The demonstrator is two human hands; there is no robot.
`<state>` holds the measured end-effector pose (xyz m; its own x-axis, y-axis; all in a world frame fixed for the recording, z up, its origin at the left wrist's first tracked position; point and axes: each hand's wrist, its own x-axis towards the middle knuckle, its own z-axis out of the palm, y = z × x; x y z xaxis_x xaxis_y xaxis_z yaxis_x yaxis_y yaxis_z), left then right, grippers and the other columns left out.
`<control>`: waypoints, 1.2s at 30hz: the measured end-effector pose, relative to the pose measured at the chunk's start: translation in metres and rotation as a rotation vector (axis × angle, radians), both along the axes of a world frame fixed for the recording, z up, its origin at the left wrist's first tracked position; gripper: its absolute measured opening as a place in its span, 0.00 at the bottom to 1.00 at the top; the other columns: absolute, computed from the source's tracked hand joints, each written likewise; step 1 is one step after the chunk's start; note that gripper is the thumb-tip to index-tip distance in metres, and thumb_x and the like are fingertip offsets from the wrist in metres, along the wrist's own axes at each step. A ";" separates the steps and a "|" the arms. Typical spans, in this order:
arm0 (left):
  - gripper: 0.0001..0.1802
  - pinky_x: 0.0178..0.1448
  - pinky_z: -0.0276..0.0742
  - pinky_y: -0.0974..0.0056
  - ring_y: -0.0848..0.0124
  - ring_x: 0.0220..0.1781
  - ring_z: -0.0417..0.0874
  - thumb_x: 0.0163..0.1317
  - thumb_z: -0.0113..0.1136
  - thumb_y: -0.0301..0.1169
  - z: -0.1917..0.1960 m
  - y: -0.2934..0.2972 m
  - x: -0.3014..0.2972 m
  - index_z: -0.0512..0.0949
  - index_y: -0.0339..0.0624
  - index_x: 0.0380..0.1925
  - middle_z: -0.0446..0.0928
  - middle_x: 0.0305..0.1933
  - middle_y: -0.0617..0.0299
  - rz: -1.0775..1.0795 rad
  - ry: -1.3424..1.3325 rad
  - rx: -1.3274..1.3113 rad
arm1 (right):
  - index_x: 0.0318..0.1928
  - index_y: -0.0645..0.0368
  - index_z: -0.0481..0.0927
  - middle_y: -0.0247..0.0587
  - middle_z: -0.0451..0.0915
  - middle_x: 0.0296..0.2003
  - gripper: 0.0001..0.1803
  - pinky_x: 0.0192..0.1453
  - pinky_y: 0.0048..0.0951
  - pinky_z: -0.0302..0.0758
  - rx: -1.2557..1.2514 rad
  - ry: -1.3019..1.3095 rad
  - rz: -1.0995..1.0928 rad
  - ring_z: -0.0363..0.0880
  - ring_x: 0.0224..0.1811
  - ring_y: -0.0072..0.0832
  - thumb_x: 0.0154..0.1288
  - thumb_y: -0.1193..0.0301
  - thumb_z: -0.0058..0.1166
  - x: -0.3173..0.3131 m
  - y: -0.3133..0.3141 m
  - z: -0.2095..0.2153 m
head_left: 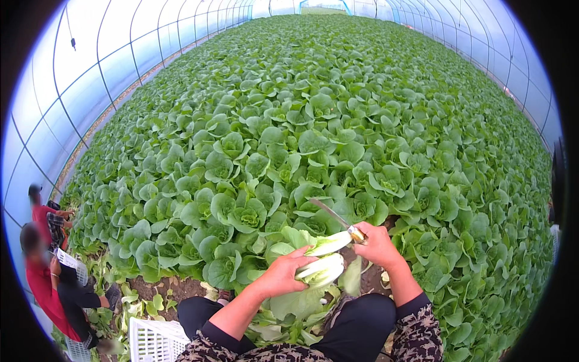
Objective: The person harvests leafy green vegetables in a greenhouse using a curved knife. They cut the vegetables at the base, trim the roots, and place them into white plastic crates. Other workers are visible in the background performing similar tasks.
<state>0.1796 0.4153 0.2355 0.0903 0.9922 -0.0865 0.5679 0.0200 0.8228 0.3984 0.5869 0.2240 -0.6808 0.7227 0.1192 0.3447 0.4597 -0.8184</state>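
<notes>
Two pale-stemmed leafy cabbage heads lie close together in front of me. My left hand (pixel 278 277) is closed around the lower cabbage head (pixel 324 269), thumb on top, and its cut base faces right. The upper cabbage head (pixel 330 243) rests just above it, its base close to my right hand (pixel 375 245). That hand grips the handle of a sickle (pixel 329 212), whose slim curved blade points up and left over the growing plants. Loose green leaves (pixel 298 304) hang and lie below the heads, between my knees.
Dense rows of growing cabbages (pixel 313 142) fill the greenhouse ahead and right. A white plastic crate (pixel 155 341) stands at my lower left. Two people in red tops, one nearer (pixel 45 289), crouch at the left beside another white crate (pixel 73 265). Trimmed leaves litter the soil (pixel 158 289).
</notes>
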 end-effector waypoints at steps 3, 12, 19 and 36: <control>0.38 0.65 0.69 0.63 0.56 0.62 0.76 0.40 0.67 0.27 0.016 -0.016 0.003 0.75 0.49 0.59 0.61 0.71 0.43 -0.009 0.189 0.007 | 0.39 0.57 0.77 0.47 0.81 0.28 0.14 0.37 0.47 0.76 0.528 -0.272 -0.190 0.80 0.32 0.51 0.47 0.77 0.55 0.002 -0.012 0.014; 0.40 0.70 0.60 0.64 0.68 0.66 0.69 0.39 0.71 0.23 0.017 -0.088 -0.021 0.73 0.39 0.60 0.68 0.65 0.54 0.056 -0.453 0.072 | 0.49 0.62 0.74 0.55 0.75 0.57 0.20 0.62 0.41 0.72 -0.194 0.359 0.086 0.75 0.61 0.43 0.54 0.75 0.58 -0.003 -0.053 0.054; 0.45 0.66 0.65 0.66 0.74 0.58 0.75 0.38 0.71 0.23 0.009 -0.114 0.004 0.68 0.35 0.63 0.76 0.59 0.61 0.070 -1.104 -0.151 | 0.54 0.60 0.68 0.54 0.77 0.53 0.26 0.58 0.40 0.78 -0.873 1.230 0.296 0.80 0.52 0.46 0.55 0.82 0.61 -0.045 -0.128 0.060; 0.53 0.71 0.61 0.61 0.53 0.68 0.68 0.35 0.75 0.33 0.024 -0.154 -0.007 0.63 0.40 0.67 0.65 0.69 0.49 0.260 0.008 0.417 | 0.52 0.63 0.70 0.48 0.75 0.54 0.23 0.54 0.34 0.77 -0.604 0.880 0.151 0.81 0.48 0.36 0.55 0.85 0.57 -0.107 -0.176 0.063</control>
<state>0.1727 0.2608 0.2594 -0.1637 0.9321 0.3231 0.5943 -0.1682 0.7865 0.2918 0.4107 0.2871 -0.6178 0.7414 0.2620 -0.5020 -0.1154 -0.8571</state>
